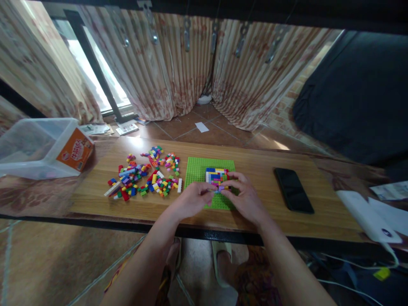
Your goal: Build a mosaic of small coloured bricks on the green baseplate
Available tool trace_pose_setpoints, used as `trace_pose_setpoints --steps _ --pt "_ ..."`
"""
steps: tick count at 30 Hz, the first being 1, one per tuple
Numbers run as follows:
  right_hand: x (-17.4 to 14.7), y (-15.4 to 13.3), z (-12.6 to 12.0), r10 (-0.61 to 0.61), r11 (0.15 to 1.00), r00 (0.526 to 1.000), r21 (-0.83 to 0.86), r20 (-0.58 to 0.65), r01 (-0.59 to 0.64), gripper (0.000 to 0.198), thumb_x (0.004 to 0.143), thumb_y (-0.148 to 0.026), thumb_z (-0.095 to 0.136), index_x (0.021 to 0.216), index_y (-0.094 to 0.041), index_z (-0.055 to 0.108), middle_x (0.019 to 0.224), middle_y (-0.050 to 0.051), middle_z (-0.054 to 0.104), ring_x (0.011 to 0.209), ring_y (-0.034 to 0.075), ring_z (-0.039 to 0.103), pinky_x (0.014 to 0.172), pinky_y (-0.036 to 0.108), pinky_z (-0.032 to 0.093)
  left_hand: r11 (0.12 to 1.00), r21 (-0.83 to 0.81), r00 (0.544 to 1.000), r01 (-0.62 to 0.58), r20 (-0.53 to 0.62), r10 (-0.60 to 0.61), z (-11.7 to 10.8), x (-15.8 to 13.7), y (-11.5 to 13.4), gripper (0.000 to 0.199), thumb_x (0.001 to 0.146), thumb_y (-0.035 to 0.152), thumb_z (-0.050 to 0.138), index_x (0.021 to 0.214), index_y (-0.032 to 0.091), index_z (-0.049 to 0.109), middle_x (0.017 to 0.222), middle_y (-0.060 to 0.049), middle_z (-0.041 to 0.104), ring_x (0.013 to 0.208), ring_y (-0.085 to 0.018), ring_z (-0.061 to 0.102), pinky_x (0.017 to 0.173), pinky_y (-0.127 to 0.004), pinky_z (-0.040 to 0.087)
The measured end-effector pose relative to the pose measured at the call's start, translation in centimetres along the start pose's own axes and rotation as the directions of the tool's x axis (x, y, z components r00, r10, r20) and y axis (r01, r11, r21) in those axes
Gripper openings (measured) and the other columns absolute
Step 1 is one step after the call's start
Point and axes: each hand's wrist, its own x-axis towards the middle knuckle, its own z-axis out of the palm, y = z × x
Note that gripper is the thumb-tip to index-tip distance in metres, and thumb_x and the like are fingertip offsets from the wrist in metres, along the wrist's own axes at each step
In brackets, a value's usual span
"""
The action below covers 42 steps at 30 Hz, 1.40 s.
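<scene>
A square block of multicoloured toy bricks (214,175) sits on the green baseplate (195,170), its near side partly hidden by my fingers. My left hand (196,198) is at the block's near left corner, thumb and forefinger pinched together; what lies between them is too small to make out. From the right, my right hand (245,196) curls round the near right side, its fingertips closed on a small light purple brick (220,188). The fingertips of both hands nearly meet at this brick.
Loose bricks (162,183) lie in a spread heap on the wooden board (255,165), left of the baseplate. A black phone (293,190) rests to the right, with a white device (366,214) beyond it. A clear plastic box (41,146) stands far left.
</scene>
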Motion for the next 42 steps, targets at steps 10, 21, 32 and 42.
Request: trace_pose_setpoints --steps 10,21,32,42 --pt "0.2 0.7 0.3 0.119 0.985 0.989 0.133 -0.087 -0.107 0.021 0.078 -0.035 0.066 0.095 -0.023 0.070 0.122 0.009 0.057 0.113 0.024 0.056 0.096 0.043 0.044 0.994 0.093 0.994 -0.060 0.099 0.051 0.4 0.0 0.1 0.028 0.086 0.027 0.049 0.090 0.014 0.074 0.064 -0.001 0.064 0.058 -0.012 0.053 0.058 -0.022 0.040" --pt "0.4 0.2 1.9 0.284 0.957 0.943 0.110 -0.175 -0.268 0.040 0.075 -0.048 0.067 0.100 -0.018 0.060 0.102 0.011 0.066 0.095 0.025 0.061 0.088 0.043 0.046 0.990 0.132 0.992 -0.054 0.120 0.038 0.3 0.0 0.8 0.028 0.086 0.024 0.047 0.083 0.013 0.072 0.060 0.001 0.062 0.057 -0.011 0.051 0.058 -0.021 0.040" --pt "0.6 0.2 2.5 0.299 0.951 0.937 0.133 -0.179 -0.279 0.036 0.072 -0.048 0.067 0.094 -0.019 0.060 0.094 0.009 0.066 0.088 0.025 0.061 0.082 0.042 0.048 0.991 0.136 0.988 -0.006 0.152 -0.014 0.7 -0.2 1.0 0.024 0.086 0.024 0.046 0.081 0.014 0.067 0.061 0.002 0.063 0.053 -0.010 0.050 0.057 -0.021 0.039" --pt "0.8 1.7 2.7 0.300 0.948 0.941 0.158 -0.158 -0.276 0.039 0.068 -0.050 0.070 0.091 -0.020 0.061 0.090 0.008 0.067 0.084 0.024 0.063 0.080 0.041 0.048 0.989 0.143 0.994 -0.036 0.109 0.021 0.5 -0.5 0.8 0.028 0.087 0.024 0.048 0.098 0.013 0.070 0.061 0.002 0.062 0.053 -0.010 0.051 0.052 -0.019 0.037"
